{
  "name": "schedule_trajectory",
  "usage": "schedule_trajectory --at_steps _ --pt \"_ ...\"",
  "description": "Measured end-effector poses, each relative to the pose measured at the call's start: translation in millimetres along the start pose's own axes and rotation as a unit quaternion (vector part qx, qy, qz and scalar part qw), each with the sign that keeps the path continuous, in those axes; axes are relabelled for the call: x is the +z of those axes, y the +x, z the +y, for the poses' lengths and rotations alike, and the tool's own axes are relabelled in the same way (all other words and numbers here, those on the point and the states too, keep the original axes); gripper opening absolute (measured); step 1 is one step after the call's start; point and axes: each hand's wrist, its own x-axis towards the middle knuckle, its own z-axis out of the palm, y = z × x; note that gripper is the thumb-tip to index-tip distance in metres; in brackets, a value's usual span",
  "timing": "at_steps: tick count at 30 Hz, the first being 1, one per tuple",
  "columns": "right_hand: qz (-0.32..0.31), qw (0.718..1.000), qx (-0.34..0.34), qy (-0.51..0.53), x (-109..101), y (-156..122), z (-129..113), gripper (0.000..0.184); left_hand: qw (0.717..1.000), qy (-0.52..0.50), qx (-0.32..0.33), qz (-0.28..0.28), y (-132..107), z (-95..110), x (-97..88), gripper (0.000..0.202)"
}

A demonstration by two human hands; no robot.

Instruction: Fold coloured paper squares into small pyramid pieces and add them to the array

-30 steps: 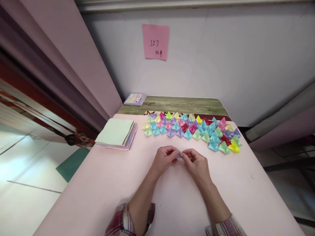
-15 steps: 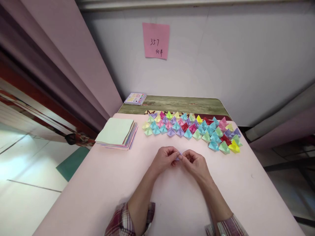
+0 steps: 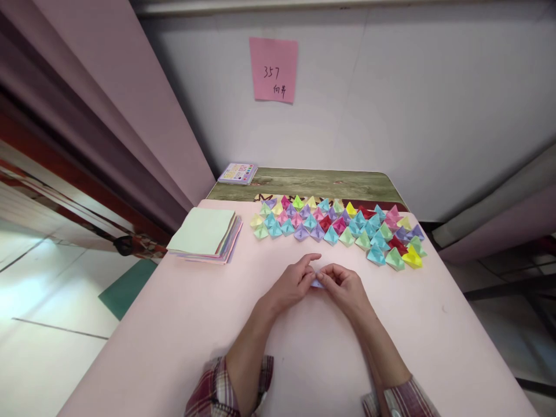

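Observation:
Between my two hands is a small folded piece of light purple paper [image 3: 317, 284], mostly covered by fingers. My right hand [image 3: 344, 288] pinches its right side between thumb and fingers. My left hand [image 3: 296, 285] grips the left side with its lower fingers curled in, while the index finger points out above the paper. Beyond the hands, several rows of folded paper boats [image 3: 330, 234] in blue, green, purple, pink, red and yellow stand on the pink tabletop [image 3: 321, 359].
A stack of coloured square paper [image 3: 202, 231], pale green on top, lies at the left edge of the table. A small printed packet [image 3: 238, 173] rests at the back left on the wood-patterned surface [image 3: 321, 180]. A pink note [image 3: 273, 69] hangs on the wall.
My left index finger has lifted and stretched out, and the left thumb has shifted off the paper's top. More of the purple paper shows. My right hand keeps its pinch.

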Motion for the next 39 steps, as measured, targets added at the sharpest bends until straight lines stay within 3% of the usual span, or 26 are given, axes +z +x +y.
schedule_trajectory --at_steps 6,13,17,26,30,39 --pt "0.059 0.996 0.017 0.063 -0.5 -0.4 -2.2 0.032 0.992 -0.1 -0.071 -0.007 2.7 -6.3 4.1 0.028" --pt "0.065 0.997 -0.009 0.038 0.6 0.6 -0.9 0.026 0.975 -0.183 -0.127 0.019 6.2 -9.7 3.0 0.034" --pt "0.04 0.999 -0.02 0.026 0.8 1.2 3.3 0.024 0.968 -0.217 -0.111 0.067 6.9 -9.0 -0.6 0.031" --pt "-0.011 0.996 0.02 0.091 -0.3 -0.8 -0.2 0.03 0.971 -0.211 -0.095 0.062 6.0 -7.5 -1.0 0.028" --pt "0.032 0.984 0.032 0.173 -0.7 -0.1 -4.8 0.031 0.962 -0.249 -0.065 0.089 7.1 -4.8 1.8 0.027" --pt "0.069 0.944 0.071 0.314 -0.5 2.4 -5.7 0.027 0.955 -0.288 -0.04 0.054 3.8 2.3 1.5 0.025"
